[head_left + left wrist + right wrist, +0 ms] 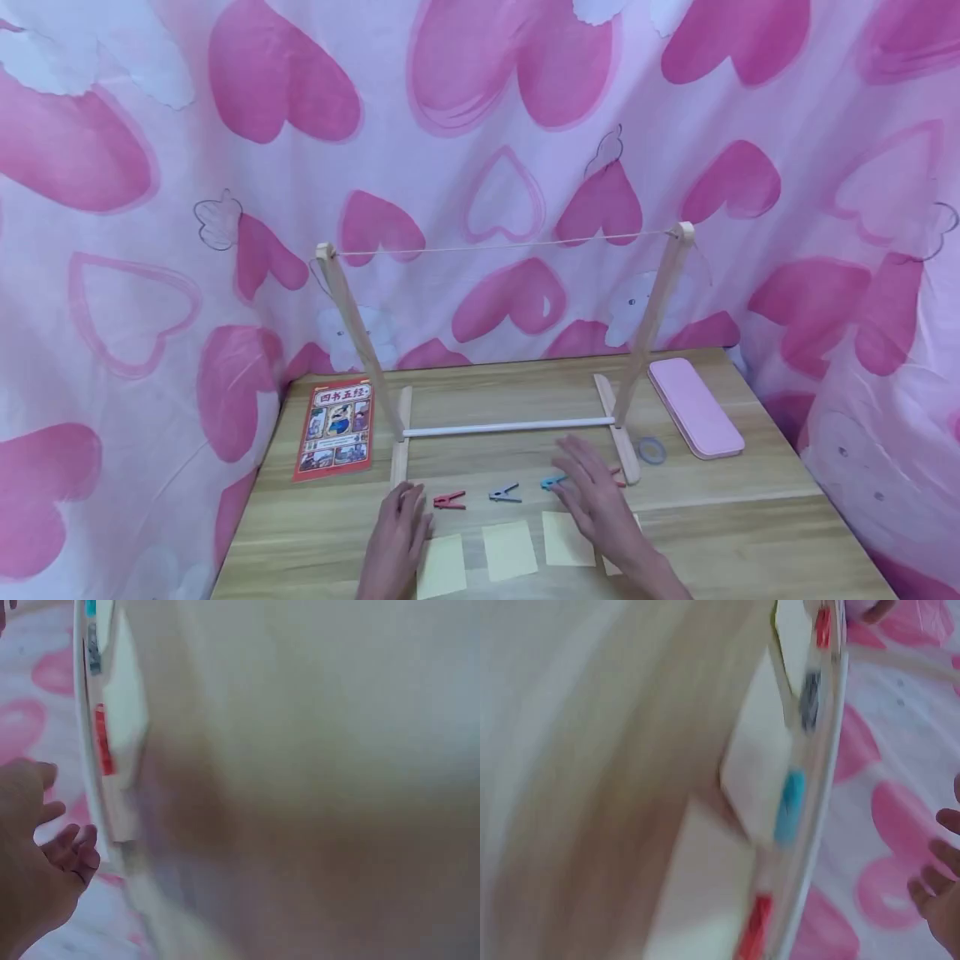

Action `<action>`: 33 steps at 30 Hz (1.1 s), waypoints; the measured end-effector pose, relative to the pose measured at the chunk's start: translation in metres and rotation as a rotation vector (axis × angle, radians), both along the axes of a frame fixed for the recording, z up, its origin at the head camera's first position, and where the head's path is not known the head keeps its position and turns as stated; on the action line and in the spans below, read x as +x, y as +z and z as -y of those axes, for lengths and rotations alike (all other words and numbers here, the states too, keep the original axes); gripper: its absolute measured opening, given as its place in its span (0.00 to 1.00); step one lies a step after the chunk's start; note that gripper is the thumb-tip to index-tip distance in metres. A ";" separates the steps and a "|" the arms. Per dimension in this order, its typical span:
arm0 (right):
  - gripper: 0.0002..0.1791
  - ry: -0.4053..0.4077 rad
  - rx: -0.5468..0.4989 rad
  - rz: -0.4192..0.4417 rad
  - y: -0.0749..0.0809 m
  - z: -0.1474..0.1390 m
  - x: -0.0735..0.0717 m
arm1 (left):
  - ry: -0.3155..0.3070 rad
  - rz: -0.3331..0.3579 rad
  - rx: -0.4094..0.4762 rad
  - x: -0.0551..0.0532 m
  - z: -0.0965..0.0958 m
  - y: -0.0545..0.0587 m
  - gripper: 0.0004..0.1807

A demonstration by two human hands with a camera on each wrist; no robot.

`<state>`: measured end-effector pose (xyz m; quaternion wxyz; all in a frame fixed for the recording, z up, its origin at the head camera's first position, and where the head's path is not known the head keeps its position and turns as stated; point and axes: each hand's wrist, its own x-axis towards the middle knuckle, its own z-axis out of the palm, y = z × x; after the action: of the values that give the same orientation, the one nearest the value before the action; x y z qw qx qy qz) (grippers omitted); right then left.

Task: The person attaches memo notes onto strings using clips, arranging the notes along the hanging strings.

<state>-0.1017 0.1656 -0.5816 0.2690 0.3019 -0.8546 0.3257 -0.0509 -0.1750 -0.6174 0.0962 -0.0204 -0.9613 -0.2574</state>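
Grips nothing in relaxed left hand [395, 533] or, blur allowing, spread right hand [602, 508], with clips [446, 502] and paper squares [510, 550] mostly between, probably rowed for reach.

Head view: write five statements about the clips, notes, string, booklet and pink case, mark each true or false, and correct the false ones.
1. Four clips lie on the table. True.
2. All the clips are blue. False: two are red, one grey, one blue.
3. A string runs between two wooden posts. True.
4. The yellow notes hang from the string. False: they lie on the table.
5. The pink case lies right of the red booklet. True.
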 end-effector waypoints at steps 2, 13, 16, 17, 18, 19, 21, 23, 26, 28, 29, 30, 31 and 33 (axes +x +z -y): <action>0.16 0.029 -0.020 0.014 -0.006 0.012 0.002 | 0.066 0.051 0.100 0.007 0.004 -0.008 0.22; 0.27 0.131 0.297 0.283 -0.023 0.092 -0.013 | -0.066 0.201 0.417 0.008 0.030 -0.029 0.19; 0.26 0.147 0.347 0.256 -0.028 0.111 -0.021 | -0.068 0.225 0.393 0.004 0.026 -0.025 0.19; 0.25 0.147 0.361 0.245 -0.030 0.116 -0.023 | -0.072 0.233 0.393 0.003 0.024 -0.023 0.18; 0.24 0.144 0.376 0.237 -0.032 0.119 -0.025 | -0.075 0.233 0.394 0.003 0.022 -0.022 0.17; 0.22 0.140 0.390 0.225 -0.035 0.122 -0.025 | -0.076 0.228 0.393 0.003 0.020 -0.021 0.17; 0.18 0.123 0.413 0.202 -0.041 0.125 -0.025 | -0.082 0.234 0.393 0.004 0.016 -0.019 0.15; 0.15 0.111 0.416 0.171 -0.046 0.126 -0.025 | -0.078 0.256 0.397 0.003 0.015 -0.016 0.13; 0.13 0.131 0.358 0.124 -0.050 0.126 -0.024 | -0.070 0.282 0.389 0.003 0.016 -0.013 0.12; 0.13 0.169 0.289 0.129 -0.048 0.125 -0.024 | -0.059 0.290 0.384 0.003 0.019 -0.014 0.11; 0.14 0.199 0.246 0.142 -0.045 0.124 -0.025 | -0.057 0.290 0.384 0.003 0.020 -0.014 0.11; 0.14 0.233 0.199 0.159 -0.043 0.123 -0.025 | -0.059 0.274 0.383 0.004 0.021 -0.016 0.11; 0.15 0.268 0.149 0.179 -0.039 0.122 -0.025 | -0.054 0.254 0.380 0.005 0.022 -0.019 0.11; 0.17 0.331 0.052 0.228 -0.033 0.119 -0.026 | -0.067 0.190 0.361 0.008 0.024 -0.025 0.10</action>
<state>-0.1272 0.0462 -0.6141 0.1054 0.4062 -0.8263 0.3756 -0.0430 -0.1986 -0.6427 -0.0013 -0.0102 -0.9032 -0.4291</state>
